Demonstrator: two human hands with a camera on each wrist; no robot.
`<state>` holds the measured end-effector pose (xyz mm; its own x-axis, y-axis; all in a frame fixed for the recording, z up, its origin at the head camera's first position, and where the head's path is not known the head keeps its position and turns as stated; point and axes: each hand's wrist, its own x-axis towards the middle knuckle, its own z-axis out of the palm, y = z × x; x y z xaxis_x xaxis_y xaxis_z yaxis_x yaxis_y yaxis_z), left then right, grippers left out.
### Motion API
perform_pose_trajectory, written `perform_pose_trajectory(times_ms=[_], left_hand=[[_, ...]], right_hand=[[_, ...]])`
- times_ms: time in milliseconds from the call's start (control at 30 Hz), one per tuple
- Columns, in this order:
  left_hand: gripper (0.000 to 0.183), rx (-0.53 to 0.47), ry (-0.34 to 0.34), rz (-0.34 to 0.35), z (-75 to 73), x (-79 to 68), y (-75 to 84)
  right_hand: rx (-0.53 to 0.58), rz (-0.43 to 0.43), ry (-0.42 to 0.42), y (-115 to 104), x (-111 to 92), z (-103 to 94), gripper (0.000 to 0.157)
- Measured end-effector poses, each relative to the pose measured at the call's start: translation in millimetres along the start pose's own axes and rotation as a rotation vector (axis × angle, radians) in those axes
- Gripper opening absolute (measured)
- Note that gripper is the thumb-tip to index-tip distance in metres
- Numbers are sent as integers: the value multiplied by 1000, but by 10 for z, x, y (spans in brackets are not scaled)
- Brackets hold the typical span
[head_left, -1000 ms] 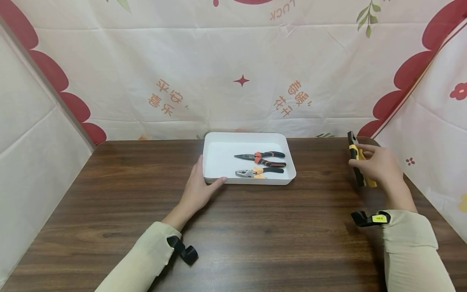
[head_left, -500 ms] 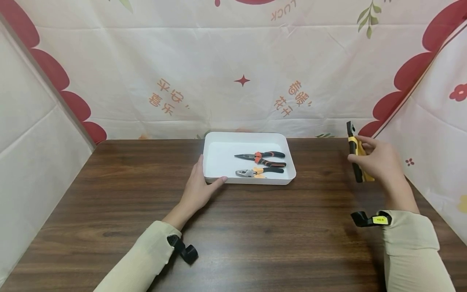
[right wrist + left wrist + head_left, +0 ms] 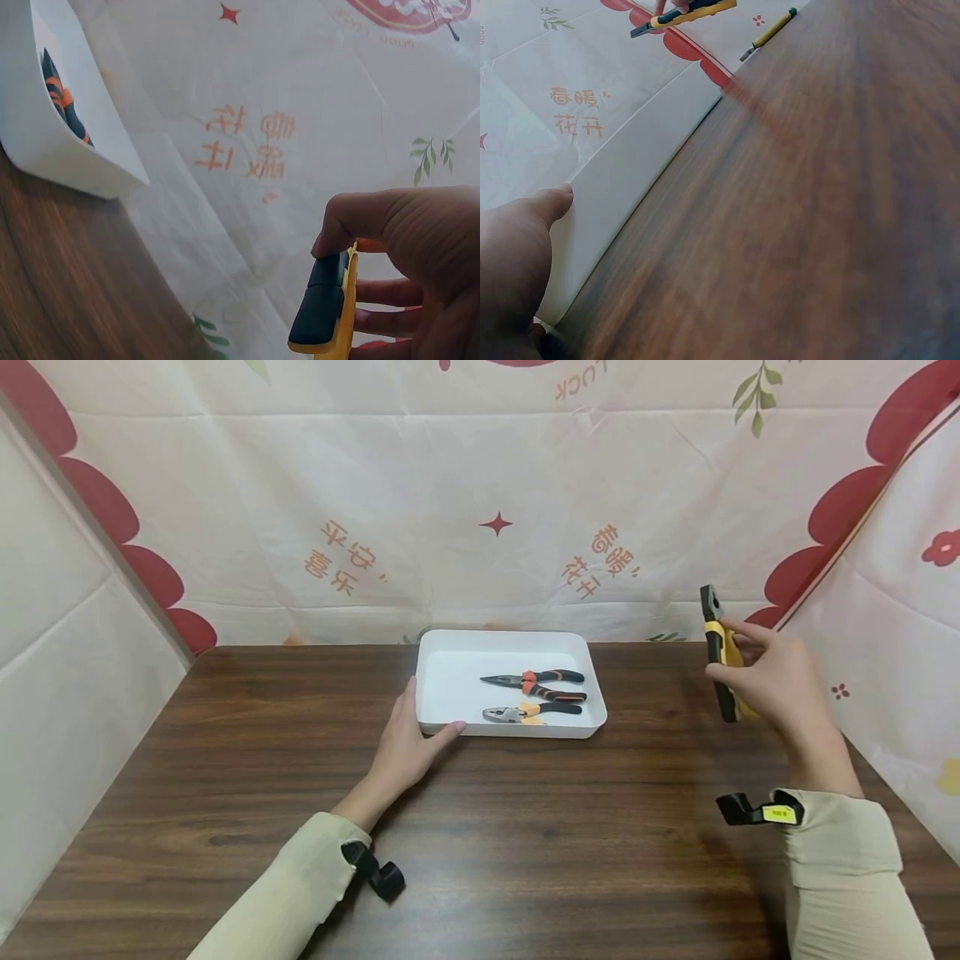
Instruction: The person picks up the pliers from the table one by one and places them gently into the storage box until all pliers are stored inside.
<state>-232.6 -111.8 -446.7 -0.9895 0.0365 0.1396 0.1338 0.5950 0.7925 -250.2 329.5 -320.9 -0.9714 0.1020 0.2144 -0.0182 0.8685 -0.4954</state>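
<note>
One dark wood table [image 3: 570, 860] is carrying the work, with a white tray [image 3: 453, 681] sitting midway along its far edge. Judging by the layout, progress is standing at about half: two tools are lying inside the tray, and two are showing outside it.

The left hand [image 3: 401, 752] is resting on the tray's near left corner, its straight fingers lying along the left wall and its thumb pressing the near wall. The right hand [image 3: 783, 681] is gripping dark-headed pliers [image 3: 715, 647] above the table near its far right corner, well apart from the tray.

Inside, orange-and-black pliers [image 3: 529, 682] are lying with handles spread towards the tray's right edge; smaller grey-headed pliers [image 3: 530, 710] are lying just beside them, along the near edge. A yellow-handled tool [image 3: 771, 35] is lying by the table's right edge (only the left wrist view is showing it, too small for identifying its type).

As to the grip, the thumb is pressing the black side of the handles and the fingers are backing the yellow side; the head is pointing up past the fingertips, the handle ends protruding below.
</note>
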Motion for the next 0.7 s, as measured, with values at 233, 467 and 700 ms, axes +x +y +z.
perform_pose_trajectory(times_ms=[233, 467, 700], left_hand=[[109, -6, 5, 6, -4, -16, -17], [108, -9, -5, 15, 14, -6, -58], [108, -12, 3, 14, 21, 14, -52]], right_hand=[[14, -61, 44, -207, -38, 18, 66], [56, -108, 49, -326, -11, 43, 69], [51, -186, 71, -480, 72, 46, 71]])
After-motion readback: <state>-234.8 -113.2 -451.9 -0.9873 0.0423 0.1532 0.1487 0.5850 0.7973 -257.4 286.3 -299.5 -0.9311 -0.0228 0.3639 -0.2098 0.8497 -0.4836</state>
